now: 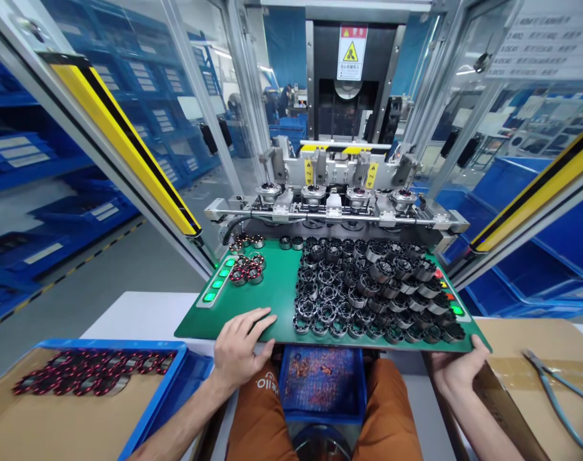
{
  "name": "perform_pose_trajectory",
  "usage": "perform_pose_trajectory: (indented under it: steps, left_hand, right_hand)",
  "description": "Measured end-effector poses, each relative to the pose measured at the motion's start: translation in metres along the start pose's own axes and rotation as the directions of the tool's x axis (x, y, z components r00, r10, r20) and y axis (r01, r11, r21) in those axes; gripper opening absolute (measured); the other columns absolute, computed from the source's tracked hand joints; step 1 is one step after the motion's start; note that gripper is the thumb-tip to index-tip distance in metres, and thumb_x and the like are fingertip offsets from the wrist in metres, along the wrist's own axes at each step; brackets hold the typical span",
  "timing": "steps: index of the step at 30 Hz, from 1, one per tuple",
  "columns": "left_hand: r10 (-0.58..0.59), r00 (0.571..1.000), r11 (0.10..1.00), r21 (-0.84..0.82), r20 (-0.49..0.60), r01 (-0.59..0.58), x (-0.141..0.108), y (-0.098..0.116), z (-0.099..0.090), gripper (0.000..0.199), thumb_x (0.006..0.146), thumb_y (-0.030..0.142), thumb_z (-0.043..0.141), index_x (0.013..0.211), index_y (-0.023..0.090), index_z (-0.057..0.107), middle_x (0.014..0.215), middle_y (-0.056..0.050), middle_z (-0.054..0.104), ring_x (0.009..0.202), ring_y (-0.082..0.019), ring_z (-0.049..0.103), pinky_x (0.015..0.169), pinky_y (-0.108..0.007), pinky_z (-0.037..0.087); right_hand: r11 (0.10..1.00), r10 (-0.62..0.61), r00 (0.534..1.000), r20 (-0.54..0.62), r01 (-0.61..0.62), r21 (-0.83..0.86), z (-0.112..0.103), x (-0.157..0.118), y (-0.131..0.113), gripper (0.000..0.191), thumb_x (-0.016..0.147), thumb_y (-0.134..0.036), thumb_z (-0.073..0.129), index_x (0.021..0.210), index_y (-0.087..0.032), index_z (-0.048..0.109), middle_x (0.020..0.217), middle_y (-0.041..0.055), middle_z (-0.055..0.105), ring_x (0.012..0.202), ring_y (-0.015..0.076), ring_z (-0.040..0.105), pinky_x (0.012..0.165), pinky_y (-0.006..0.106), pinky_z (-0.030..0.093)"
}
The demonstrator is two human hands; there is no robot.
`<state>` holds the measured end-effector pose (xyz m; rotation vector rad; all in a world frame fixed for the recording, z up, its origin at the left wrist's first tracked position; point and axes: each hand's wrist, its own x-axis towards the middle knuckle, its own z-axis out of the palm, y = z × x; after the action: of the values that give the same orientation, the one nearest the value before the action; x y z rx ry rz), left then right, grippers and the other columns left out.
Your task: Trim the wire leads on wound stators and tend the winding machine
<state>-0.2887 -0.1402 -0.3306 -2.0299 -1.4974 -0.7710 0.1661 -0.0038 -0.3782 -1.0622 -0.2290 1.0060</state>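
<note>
My left hand (243, 346) lies over the front edge of a green work board (276, 288), fingers spread on its surface and holding nothing. At the board's right front corner, my right hand (459, 371) grips the edge; its thumb is at the corner and its fingers are mostly hidden underneath. Dark stator cores (358, 288) cover the right half of the board in rows, some stacked on others. Beyond my left fingertips sits a small group of copper-wound stators (247, 269).
A machine with several stator fixtures (313, 195) stands behind the board. Yellow-black guard bars (128, 147) flank it. At lower left, a blue tray (171, 378) holds wound stators. A blue bin (322, 384) sits between my knees. Pliers (550, 384) lie on cardboard at right.
</note>
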Motion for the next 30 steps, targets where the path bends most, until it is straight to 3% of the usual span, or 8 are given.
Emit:
perform_pose_trajectory:
  steps: [6, 12, 18, 25, 30]
  left_hand:
    - [0.011, 1.000, 1.000, 0.003, 0.007, -0.011, 0.0009, 0.0001, -0.0012, 0.034, 0.118, 0.042, 0.049, 0.133, 0.021, 0.071, 0.132, -0.010, 0.080, 0.120, -0.028, 0.071, 0.099, -0.042, 0.052]
    - [0.011, 1.000, 1.000, 0.001, 0.009, -0.011, 0.0013, 0.0004, -0.0018, 0.033, 0.119, 0.041, 0.048, 0.134, 0.022, 0.071, 0.132, -0.010, 0.079, 0.121, -0.028, 0.071, 0.100, -0.042, 0.051]
    - [0.007, 1.000, 1.000, -0.002, 0.006, -0.007, 0.0009, -0.0001, -0.0015, 0.032, 0.119, 0.041, 0.049, 0.133, 0.022, 0.070, 0.132, -0.010, 0.080, 0.120, -0.028, 0.072, 0.100, -0.041, 0.052]
    - [0.000, 1.000, 1.000, -0.003, 0.010, 0.000, 0.0016, 0.0007, -0.0024, 0.032, 0.118, 0.042, 0.049, 0.133, 0.023, 0.071, 0.132, -0.009, 0.080, 0.120, -0.028, 0.072, 0.100, -0.042, 0.051]
    - [0.002, 1.000, 1.000, -0.008, 0.009, -0.002, 0.0018, 0.0005, -0.0025, 0.033, 0.118, 0.041, 0.049, 0.132, 0.022, 0.072, 0.132, -0.010, 0.080, 0.120, -0.028, 0.072, 0.100, -0.042, 0.052]
  right_hand:
    - [1.000, 0.026, 1.000, -0.014, -0.026, -0.013, 0.0002, -0.0019, -0.0018, 0.063, 0.080, -0.059, 0.064, 0.130, -0.023, 0.077, 0.124, 0.0042, 0.080, 0.091, 0.0201, 0.066, 0.067, 0.031, 0.055]
    - [1.000, 0.007, 1.000, -0.005, -0.007, 0.001, 0.0012, -0.0024, -0.0019, 0.065, 0.080, -0.058, 0.066, 0.133, -0.023, 0.078, 0.129, 0.0051, 0.080, 0.098, 0.0223, 0.068, 0.071, 0.033, 0.059]
    - [1.000, 0.015, 1.000, -0.010, -0.015, -0.002, 0.0011, -0.0015, -0.0016, 0.066, 0.084, -0.058, 0.062, 0.137, -0.021, 0.077, 0.134, 0.0063, 0.079, 0.093, 0.0205, 0.067, 0.070, 0.032, 0.059]
    - [0.999, 0.042, 0.999, -0.030, -0.043, -0.022, 0.0043, -0.0040, -0.0043, 0.060, 0.085, -0.056, 0.056, 0.130, -0.022, 0.079, 0.126, 0.0059, 0.080, 0.090, 0.0210, 0.066, 0.068, 0.032, 0.057]
    - [0.999, 0.019, 1.000, -0.022, -0.019, -0.026, 0.0035, -0.0033, -0.0040, 0.057, 0.082, -0.058, 0.062, 0.124, -0.023, 0.077, 0.119, 0.0051, 0.079, 0.091, 0.0222, 0.065, 0.071, 0.034, 0.057]
